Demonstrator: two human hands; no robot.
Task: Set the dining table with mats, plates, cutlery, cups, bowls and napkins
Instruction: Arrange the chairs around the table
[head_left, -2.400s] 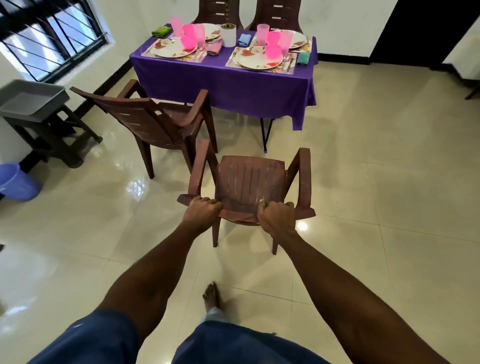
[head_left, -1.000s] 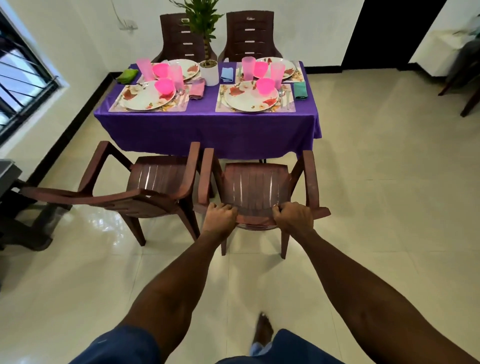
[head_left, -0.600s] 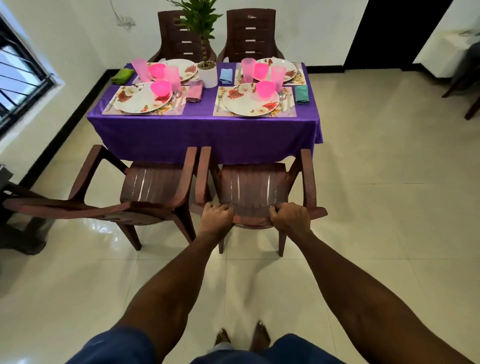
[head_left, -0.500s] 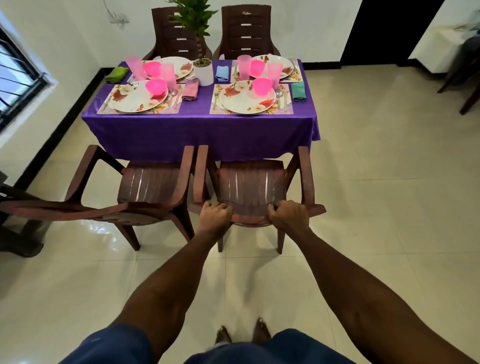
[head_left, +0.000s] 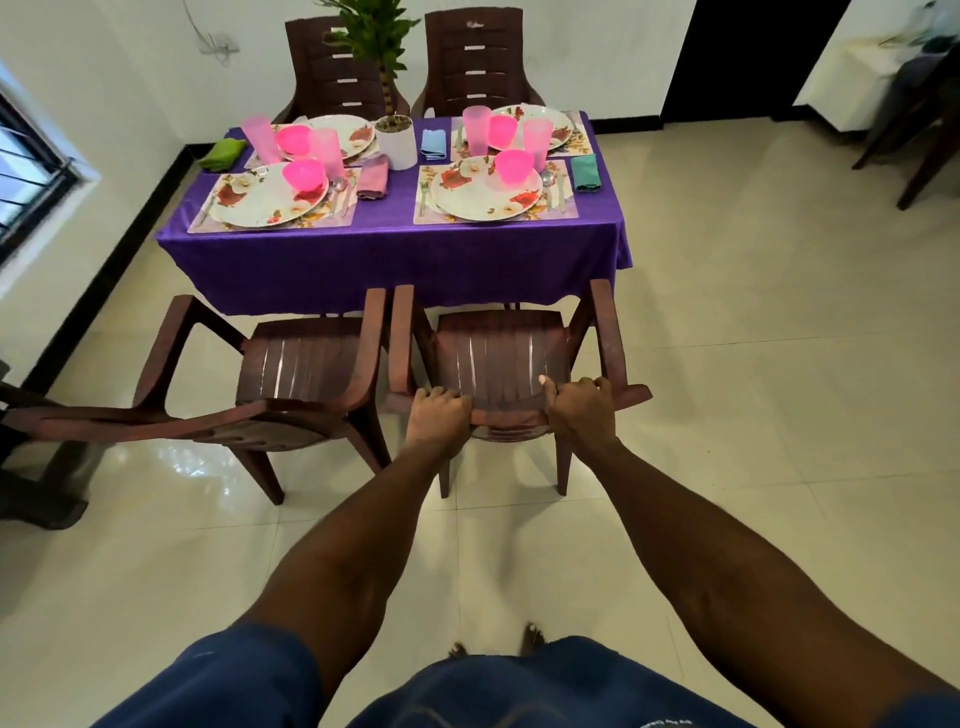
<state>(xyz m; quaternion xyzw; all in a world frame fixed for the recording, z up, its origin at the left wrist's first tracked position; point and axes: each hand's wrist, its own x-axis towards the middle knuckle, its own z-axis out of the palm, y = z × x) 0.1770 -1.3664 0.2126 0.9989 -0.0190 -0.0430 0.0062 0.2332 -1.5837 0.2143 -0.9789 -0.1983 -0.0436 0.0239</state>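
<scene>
at the left edge of the frame a barred window shows, and below it, in the lower left middle, a brown plastic chair stands turned at an angle, its armrest just beside the next chair. above, in the upper middle, the dining table under a purple cloth carries the settings: on the near left a floral mat with a plate and a pink bowl on it, cutlery and a pink napkin beside it, and pink cups further back. a potted plant stands mid-table. the near right plate holds another pink bowl, with a teal napkin to its right. below, at centre frame, the left hand grips the top rail of a second brown chair, fingers curled over it; the right hand clamps the same rail a little to the right. that chair faces the table, its seat front under the cloth's edge.
</scene>
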